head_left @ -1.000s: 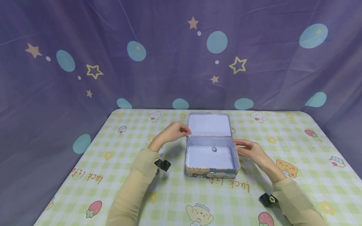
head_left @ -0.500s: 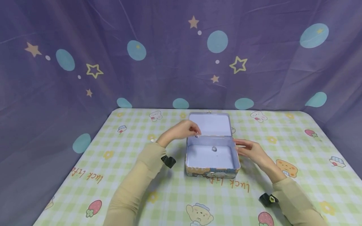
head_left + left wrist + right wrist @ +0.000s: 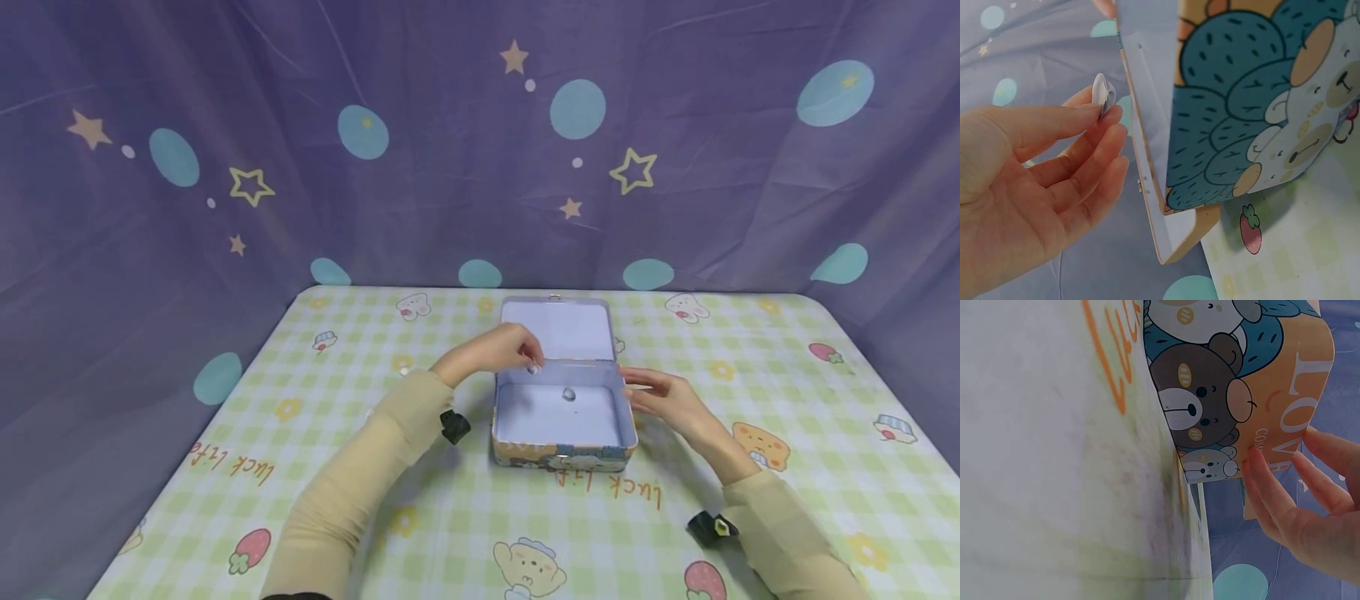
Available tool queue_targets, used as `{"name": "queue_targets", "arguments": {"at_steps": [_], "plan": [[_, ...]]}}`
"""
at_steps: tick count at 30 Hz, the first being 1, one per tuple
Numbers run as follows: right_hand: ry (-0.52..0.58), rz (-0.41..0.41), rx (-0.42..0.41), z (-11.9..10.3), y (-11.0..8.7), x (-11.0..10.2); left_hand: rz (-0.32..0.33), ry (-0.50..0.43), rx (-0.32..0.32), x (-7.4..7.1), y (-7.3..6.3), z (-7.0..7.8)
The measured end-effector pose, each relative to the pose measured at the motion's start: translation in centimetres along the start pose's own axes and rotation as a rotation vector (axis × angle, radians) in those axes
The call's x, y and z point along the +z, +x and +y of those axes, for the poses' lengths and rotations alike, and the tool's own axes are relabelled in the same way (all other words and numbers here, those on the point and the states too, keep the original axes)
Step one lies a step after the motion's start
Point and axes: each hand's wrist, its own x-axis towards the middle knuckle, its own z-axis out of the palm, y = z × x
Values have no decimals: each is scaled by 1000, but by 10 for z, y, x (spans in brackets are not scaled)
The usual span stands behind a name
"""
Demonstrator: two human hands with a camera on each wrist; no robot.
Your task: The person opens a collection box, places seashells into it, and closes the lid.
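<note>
A printed tin box [image 3: 561, 457] stands on the table with its hinged lid [image 3: 558, 327] tipped back. My left hand [image 3: 504, 346] is over the box's back left corner. Between thumb and fingertips it pinches a small shiny white-and-silver thing [image 3: 1103, 95], shaped like a ring or small cap; its exact kind I cannot tell. Inside the box, on the white floor, lies a small silvery ring-like piece [image 3: 569, 395]. My right hand [image 3: 670, 405] rests its straight fingertips against the box's right side, where the right wrist view shows bear pictures and lettering.
The table wears a green-and-white checked cloth [image 3: 450, 533] with printed fruit and animals. A small white thing [image 3: 405, 372] lies left of the box, close to my left forearm. A purple curtain [image 3: 450, 217] with stars and ovals hangs behind the table.
My left hand has moved right, from beside the box's left edge to over its inside, with the small shiny thing pinched. The right hand and the box have stayed put.
</note>
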Motion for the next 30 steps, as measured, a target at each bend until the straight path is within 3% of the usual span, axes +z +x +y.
{"name": "queue_targets", "arguments": {"at_steps": [12,23,30], "plan": [[-2,-5,2,1,0,0,-43,36,-23,7,6,2],[15,-2,6,0,0,0,-74,77,3,10,10,0],[0,-7,10,-1,0,-1,-33,41,20,9,0,2]]}}
